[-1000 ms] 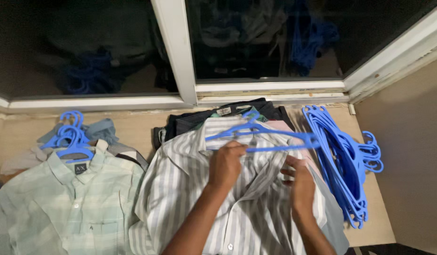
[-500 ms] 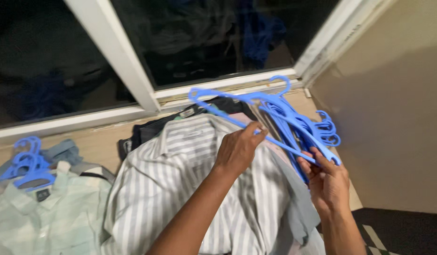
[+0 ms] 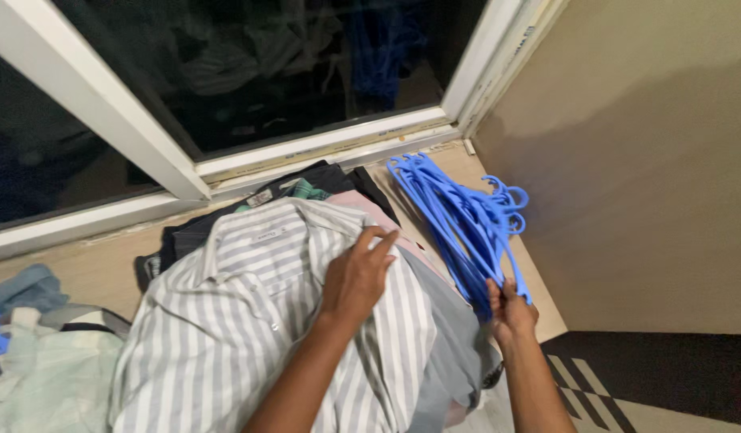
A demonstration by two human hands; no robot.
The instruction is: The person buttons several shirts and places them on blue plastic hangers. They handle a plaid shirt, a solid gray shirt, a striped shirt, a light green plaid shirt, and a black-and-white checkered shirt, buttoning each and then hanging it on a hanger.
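The right hand's (image 3: pixel 510 309) fingers are now pinched on the near end of the blue hanger stack (image 3: pixel 458 220) by the right wall, having set down the hanger held earlier, while the left hand (image 3: pixel 356 277) rests open on the striped shirt (image 3: pixel 234 321)

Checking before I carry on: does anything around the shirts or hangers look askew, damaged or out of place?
Nothing looks damaged or spilled. The blue hangers lie bundled by the wall, the right hand at their lower end. The left hand rests on the striped shirt, which lies rumpled on a heap of other clothes.
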